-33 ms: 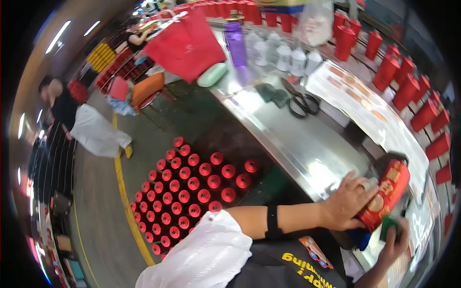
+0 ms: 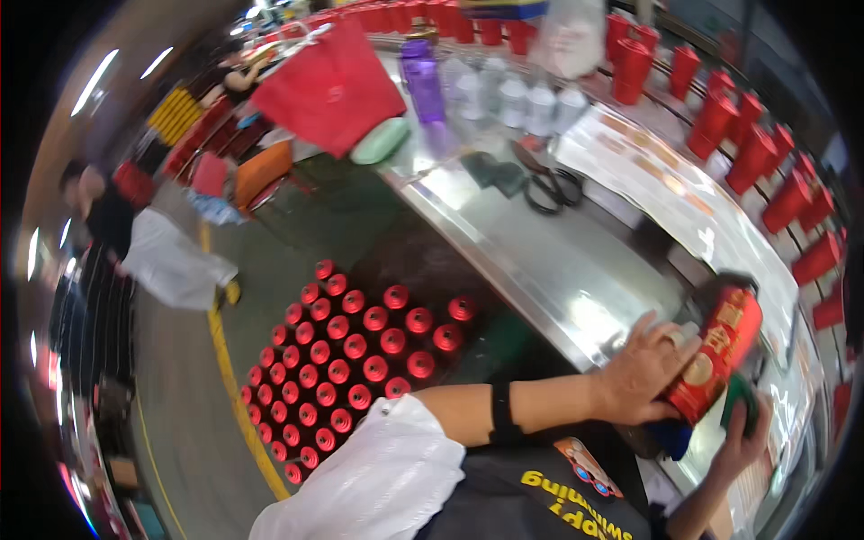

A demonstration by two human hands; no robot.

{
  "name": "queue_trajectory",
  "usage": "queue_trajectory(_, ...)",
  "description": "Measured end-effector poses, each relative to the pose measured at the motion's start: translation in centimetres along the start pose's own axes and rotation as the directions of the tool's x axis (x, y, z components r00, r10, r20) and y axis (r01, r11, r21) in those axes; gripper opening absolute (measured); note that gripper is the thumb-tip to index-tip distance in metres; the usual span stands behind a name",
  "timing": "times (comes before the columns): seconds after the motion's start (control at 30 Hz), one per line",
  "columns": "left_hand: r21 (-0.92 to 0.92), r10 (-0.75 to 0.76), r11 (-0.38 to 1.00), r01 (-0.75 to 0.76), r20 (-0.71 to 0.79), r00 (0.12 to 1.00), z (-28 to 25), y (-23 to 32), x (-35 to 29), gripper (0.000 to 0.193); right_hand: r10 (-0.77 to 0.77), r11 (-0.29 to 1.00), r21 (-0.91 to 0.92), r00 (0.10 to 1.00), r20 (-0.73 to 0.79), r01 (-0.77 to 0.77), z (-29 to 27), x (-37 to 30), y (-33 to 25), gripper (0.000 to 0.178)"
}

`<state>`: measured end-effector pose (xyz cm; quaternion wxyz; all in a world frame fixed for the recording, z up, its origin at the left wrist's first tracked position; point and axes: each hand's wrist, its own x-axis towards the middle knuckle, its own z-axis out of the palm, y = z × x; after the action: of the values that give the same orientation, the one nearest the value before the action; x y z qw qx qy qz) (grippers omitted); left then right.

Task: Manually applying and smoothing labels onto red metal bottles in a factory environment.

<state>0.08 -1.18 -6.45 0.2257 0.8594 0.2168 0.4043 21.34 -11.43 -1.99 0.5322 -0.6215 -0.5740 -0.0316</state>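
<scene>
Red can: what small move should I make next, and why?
I'd probably press the green pad lightly against the red can with the right hand. That hand already holds the pad close by the can's lower end, and the left hand lies against the opposite side, so it could brace it. Whether pad and can already touch is unclear.

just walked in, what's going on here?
One person is at a metal bench, left-hand grip on a red printed cylinder. Their right-hand grip holds a green pad close beside the cylinder's near end; contact is unclear. Black-handled scissors lie farther up the bench. Rows of red round-topped pieces stand to the left, below bench height.
</scene>
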Motion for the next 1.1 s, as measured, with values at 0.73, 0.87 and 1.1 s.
queue_trajectory(0.73,0.172,0.031,0.984,-0.042,0.07,0.997,-2.4,-0.7,0.3,0.094,-0.367,0.918,0.318,0.813,0.452,0.237,-0.3,0.6,-5.6,0.038)
queue_trajectory(0.87,0.171,0.034,0.984,-0.044,0.061,0.998,-2.7,-0.6,0.4,0.093,-0.306,0.951,0.2,0.825,0.476,0.237,-0.4,0.7,-5.9,0.031)
queue_trajectory(1.1,0.271,0.061,0.959,-0.085,0.097,0.993,-3.4,0.3,1.0,0.091,0.247,0.932,0.162,0.893,0.375,-0.325,1.1,1.0,-4.6,0.017)
